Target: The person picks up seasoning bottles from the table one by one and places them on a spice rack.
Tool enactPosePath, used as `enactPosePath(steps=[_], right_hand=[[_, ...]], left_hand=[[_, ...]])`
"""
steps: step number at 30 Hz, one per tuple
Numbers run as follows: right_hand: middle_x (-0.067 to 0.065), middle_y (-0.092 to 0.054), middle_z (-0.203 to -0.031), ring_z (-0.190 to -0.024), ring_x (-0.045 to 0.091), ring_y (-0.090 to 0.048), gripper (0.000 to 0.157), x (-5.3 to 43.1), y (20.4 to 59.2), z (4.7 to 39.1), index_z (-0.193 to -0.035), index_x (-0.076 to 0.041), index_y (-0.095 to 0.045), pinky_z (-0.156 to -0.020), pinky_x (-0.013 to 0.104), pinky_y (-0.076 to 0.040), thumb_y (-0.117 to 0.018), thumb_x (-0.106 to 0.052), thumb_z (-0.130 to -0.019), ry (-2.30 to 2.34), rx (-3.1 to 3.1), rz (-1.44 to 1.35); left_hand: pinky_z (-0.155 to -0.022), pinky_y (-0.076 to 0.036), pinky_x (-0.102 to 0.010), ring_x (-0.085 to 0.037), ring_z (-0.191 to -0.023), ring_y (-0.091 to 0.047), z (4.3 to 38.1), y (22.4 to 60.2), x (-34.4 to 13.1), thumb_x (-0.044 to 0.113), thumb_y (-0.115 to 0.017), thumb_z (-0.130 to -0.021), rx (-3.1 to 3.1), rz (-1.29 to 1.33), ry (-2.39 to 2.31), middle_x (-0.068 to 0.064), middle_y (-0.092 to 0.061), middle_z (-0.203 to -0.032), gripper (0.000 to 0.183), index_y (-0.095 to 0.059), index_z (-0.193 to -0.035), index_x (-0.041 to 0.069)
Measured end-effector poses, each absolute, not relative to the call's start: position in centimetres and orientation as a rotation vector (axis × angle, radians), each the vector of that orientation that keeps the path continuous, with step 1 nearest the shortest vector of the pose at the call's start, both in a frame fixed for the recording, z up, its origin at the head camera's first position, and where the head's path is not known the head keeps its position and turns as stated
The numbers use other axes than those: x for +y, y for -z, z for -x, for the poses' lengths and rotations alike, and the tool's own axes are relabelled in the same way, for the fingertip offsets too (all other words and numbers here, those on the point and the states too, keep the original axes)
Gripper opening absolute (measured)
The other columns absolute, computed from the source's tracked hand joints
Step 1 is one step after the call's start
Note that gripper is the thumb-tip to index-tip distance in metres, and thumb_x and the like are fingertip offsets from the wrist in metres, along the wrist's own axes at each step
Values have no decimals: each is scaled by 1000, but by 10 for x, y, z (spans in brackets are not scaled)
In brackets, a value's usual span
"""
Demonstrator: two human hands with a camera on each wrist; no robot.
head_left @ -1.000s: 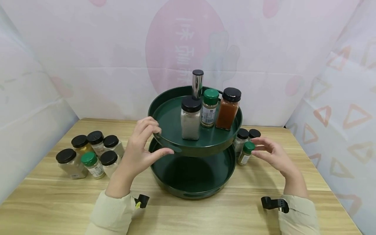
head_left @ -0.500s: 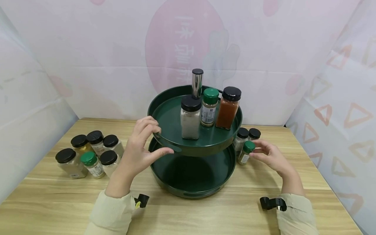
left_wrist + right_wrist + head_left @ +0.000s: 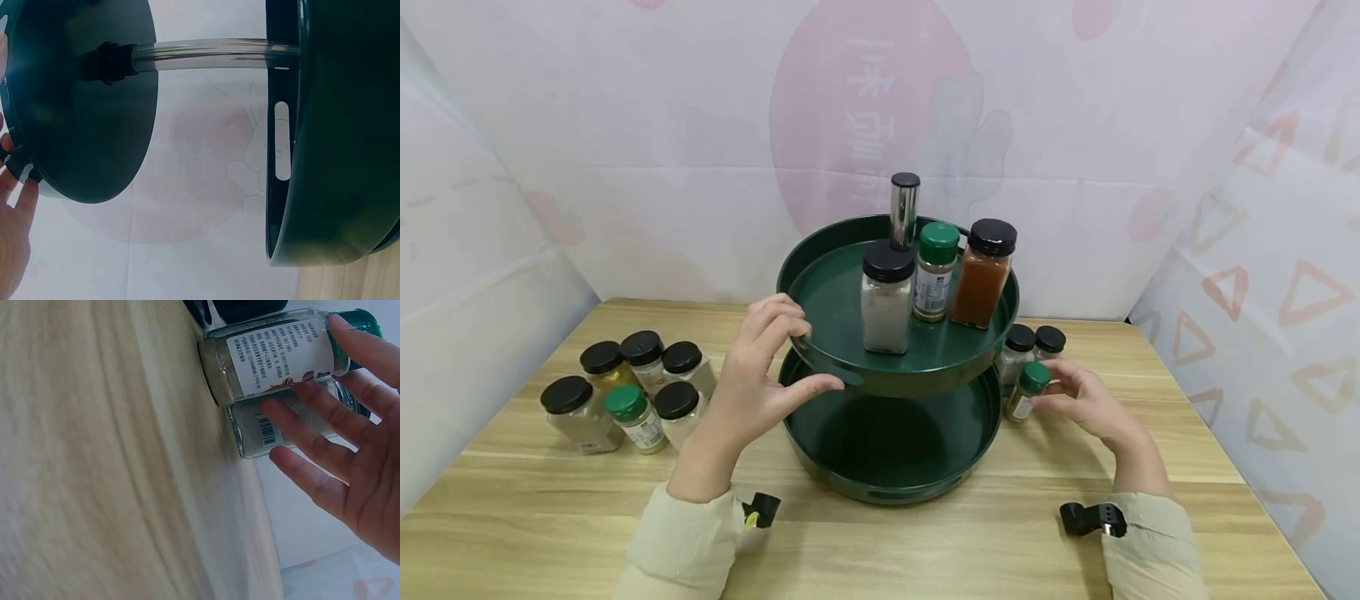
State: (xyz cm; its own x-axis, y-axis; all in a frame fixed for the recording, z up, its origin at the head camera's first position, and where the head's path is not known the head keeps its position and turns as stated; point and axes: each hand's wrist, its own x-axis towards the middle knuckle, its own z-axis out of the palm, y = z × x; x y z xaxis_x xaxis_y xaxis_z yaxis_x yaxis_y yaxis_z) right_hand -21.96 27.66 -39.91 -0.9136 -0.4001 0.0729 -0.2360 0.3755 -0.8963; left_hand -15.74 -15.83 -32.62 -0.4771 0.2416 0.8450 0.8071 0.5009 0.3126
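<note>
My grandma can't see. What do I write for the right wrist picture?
A right hand, fingers spread, is at a spice jar, thumb in front of the green cap. Another jar is close behind it, and wood-grain tabletop fills the left side.

The right-side green-capped jar [image 3: 1026,393] partly hides a black-capped jar [image 3: 1014,353], whose contents seem unclear.

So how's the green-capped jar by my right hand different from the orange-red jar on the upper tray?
The green-capped jar stands on the wooden table, while the orange-red jar stands on the upper tray. The green-capped jar's contents look dull beige-brown; the orange-red jar's are vivid. The orange-red jar has a black cap rather than green. Both are upright, see-through and capped.
</note>
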Motion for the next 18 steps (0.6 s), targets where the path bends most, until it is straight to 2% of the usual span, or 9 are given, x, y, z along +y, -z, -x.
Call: enactPosePath(steps=[4,10,18], right_hand=[[-19,-63,-107,-98,7,-67,47,276,401,221,-132,10,-48,-81,19,-54,-67,-2,-91,1564,2471,594],[-17,-66,-108,-103,-3,-64,47,274,405,223,-132,10,-46,-84,19,-55,-67,-1,-92,1623,2392,599],[-10,-69,-106,-100,3,-68,38,275,413,224,-124,-6,-54,-80,23,-58,-65,7,-90,1750,2246,646]], left_hand=[[-114,-33,-21,-36,-118,-46,157,326,-158,58,-67,-84,-1979,856,940,-23,-56,-110,64,-59,-97,-4],[-114,-34,-22,-35,-118,-47,158,326,-158,57,-68,-83,-1974,853,946,-22,-56,-109,63,-59,-96,-4],[-113,-34,-22,-35,-117,-47,157,325,-157,57,-69,-83,-1970,848,954,-21,-57,-109,61,-59,-96,-2]])
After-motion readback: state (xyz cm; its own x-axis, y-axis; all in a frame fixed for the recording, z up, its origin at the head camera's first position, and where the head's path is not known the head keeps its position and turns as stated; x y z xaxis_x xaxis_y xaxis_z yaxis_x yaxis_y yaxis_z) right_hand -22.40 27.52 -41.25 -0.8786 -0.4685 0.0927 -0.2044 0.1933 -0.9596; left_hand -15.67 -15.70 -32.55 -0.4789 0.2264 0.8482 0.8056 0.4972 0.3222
